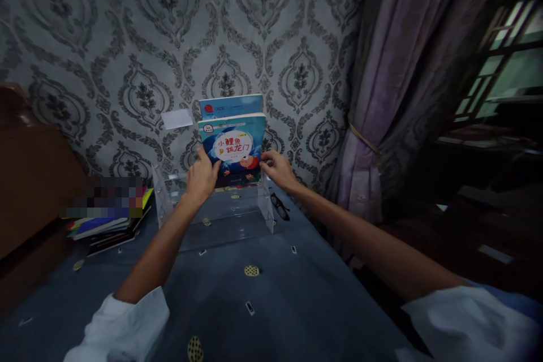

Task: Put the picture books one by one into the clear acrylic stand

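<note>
A blue picture book (232, 150) with red Chinese characters on its cover stands upright between my two hands. My left hand (202, 175) grips its left edge, thumb on the front cover. On the opposite side, my right hand (276, 169) pinches the lower right edge. Another blue book (231, 105) rises behind it, its upper part showing above the first. Both are at a clear acrylic rack (266, 206) with stepped shelves, on the table. Whether the front book's bottom rests on the rack, I cannot tell.
A pile of books (114, 226) lies at the left, partly blurred out. Dark glasses (280, 207) sit right of the rack on the blue tablecloth (220, 294). Patterned wallpaper is behind, with a tied purple curtain (382, 96) at the right and a brown box-like piece (34, 181) at the left.
</note>
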### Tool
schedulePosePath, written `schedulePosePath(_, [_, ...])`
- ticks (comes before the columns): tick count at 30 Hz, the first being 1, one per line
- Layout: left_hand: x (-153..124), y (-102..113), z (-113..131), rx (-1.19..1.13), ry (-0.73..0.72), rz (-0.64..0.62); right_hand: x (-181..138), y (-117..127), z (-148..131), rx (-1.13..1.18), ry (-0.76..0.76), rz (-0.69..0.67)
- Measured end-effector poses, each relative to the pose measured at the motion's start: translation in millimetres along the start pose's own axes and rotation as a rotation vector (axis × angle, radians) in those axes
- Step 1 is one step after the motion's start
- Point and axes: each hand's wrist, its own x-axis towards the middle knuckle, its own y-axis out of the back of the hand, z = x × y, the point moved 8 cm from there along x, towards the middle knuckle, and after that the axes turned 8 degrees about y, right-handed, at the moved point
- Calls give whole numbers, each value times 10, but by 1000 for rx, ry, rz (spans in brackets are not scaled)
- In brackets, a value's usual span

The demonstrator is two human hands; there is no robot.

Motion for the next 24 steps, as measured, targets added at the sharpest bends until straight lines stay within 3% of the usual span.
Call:
schedulePosePath(4, [-37, -78, -5, 116, 28, -60, -36, 7, 53, 39, -41, 13])
schedulePosePath(24, [21, -112, 39, 129, 68, -121, -137, -59, 164, 111, -69, 63])
